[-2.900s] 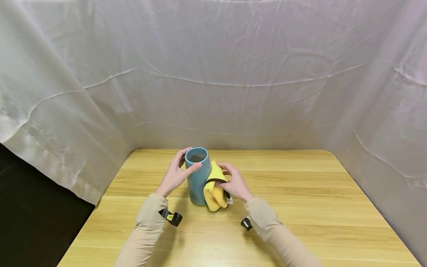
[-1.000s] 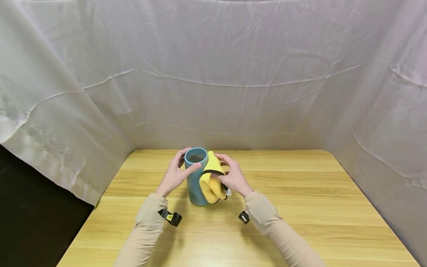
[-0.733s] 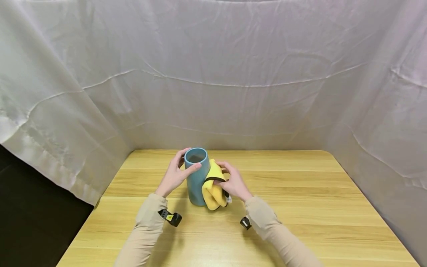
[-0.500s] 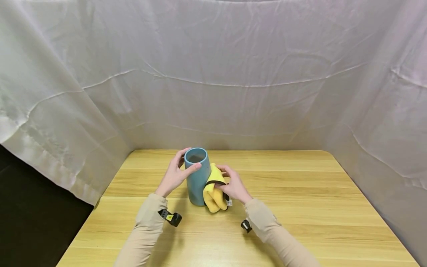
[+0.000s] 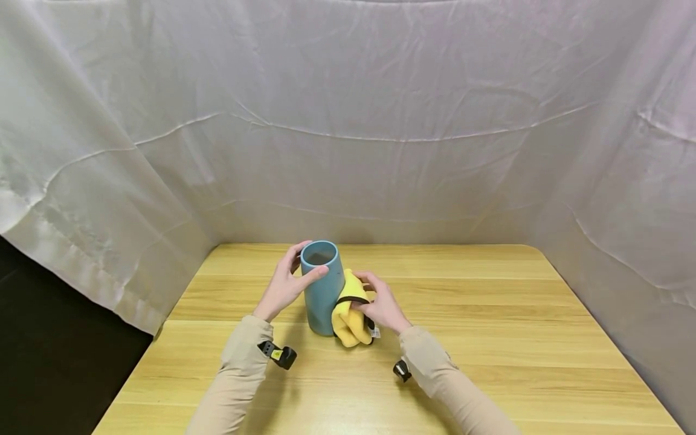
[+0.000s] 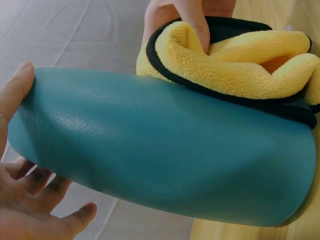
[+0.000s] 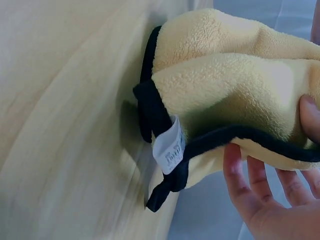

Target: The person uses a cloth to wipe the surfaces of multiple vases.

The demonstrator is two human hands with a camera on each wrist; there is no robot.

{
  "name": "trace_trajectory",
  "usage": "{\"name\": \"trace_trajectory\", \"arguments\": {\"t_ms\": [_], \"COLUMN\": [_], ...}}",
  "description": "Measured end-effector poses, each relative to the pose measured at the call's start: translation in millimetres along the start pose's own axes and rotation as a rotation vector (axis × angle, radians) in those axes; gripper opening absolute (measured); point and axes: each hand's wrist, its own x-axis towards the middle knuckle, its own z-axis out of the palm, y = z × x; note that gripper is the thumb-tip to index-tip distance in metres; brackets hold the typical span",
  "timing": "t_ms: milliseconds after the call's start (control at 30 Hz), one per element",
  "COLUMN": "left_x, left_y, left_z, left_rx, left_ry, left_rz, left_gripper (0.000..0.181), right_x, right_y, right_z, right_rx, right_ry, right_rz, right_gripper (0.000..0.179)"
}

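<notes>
A tall blue-green vase (image 5: pixel 323 296) stands upright on the wooden table, its round mouth facing up. My left hand (image 5: pixel 285 284) grips it near the top, thumb on the near side of the rim and fingers around the far left side. My right hand (image 5: pixel 383 304) holds a bunched yellow cleaning cloth (image 5: pixel 350 323) with black edging against the vase's right side. In the left wrist view the cloth (image 6: pixel 235 65) lies along the vase wall (image 6: pixel 150 145). A white tag (image 7: pixel 170 146) and a black loop hang from the cloth's edge in the right wrist view.
The light wood table (image 5: pixel 489 338) extends widely to the right and toward the front. Pale grey curtains (image 5: pixel 380 151) enclose the back and both sides. A dark area (image 5: pixel 54 350) lies beyond the table's left edge. Each wrist carries a small black camera (image 5: pixel 284 356).
Between one second ago and now, my right hand has slid the cloth down the vase's right side, from near the rim to its lower part. The left hand and vase have stayed put.
</notes>
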Motion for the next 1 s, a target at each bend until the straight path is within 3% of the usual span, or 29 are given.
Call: {"name": "trace_trajectory", "arguments": {"t_ms": [300, 533, 700, 833, 1000], "left_x": [0.0, 0.5, 0.6, 1.1, 1.1], "left_y": [0.3, 1.7, 1.2, 0.7, 0.2], "left_z": [-0.8, -0.7, 0.0, 0.0, -1.2], "left_rx": [0.000, 0.000, -0.004, -0.005, -0.003], "left_ry": [0.006, -0.003, -0.010, -0.012, -0.011], "left_rz": [-0.006, -0.016, -0.020, -0.023, -0.027], "left_gripper": [0.064, 0.065, 0.065, 0.065, 0.065], "right_x": [-2.9, -13.1, -21.4, -22.3, -17.5], "right_y": [-6, -10, -16, -25, -34], "right_z": [-8, -50, -98, -131, -149], "right_rx": [0.086, 0.063, -0.095, -0.297, -0.581], "right_ry": [0.093, 0.115, 0.068, 0.009, -0.103], "right_rz": [-0.007, 0.002, -0.013, -0.031, -0.071], "right_gripper": [0.064, 0.063, 0.062, 0.060, 0.067]}}
